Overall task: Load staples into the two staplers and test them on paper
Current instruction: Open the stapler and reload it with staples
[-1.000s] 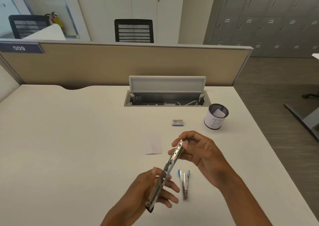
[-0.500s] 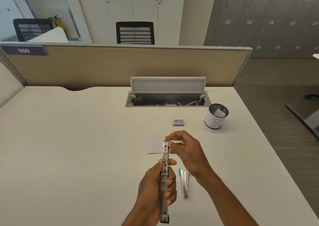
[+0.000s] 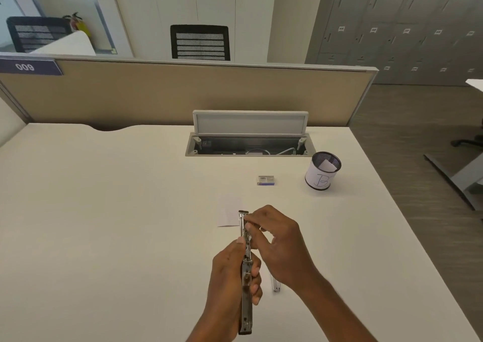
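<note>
A long metal stapler (image 3: 246, 302), swung fully open, points straight away from me above the white desk (image 3: 104, 224). My left hand (image 3: 230, 276) grips it around the hinge. My right hand (image 3: 277, 239) pinches the far half near its tip with thumb and forefinger. A second stapler (image 3: 276, 286) lies on the desk under my right wrist, mostly hidden. A small white paper (image 3: 230, 212) lies just beyond the stapler's tip. A small staple box (image 3: 266, 180) rests farther back.
A black mesh pen cup (image 3: 322, 175) with a white label stands at the right, behind the staple box. An open cable tray (image 3: 249, 144) with a raised lid is set into the desk's far side, in front of a tan divider panel (image 3: 183, 93).
The open stapler has turned from a diagonal tilt to pointing straight away from me. My right hand slid over its far half and now covers most of the second stapler.
</note>
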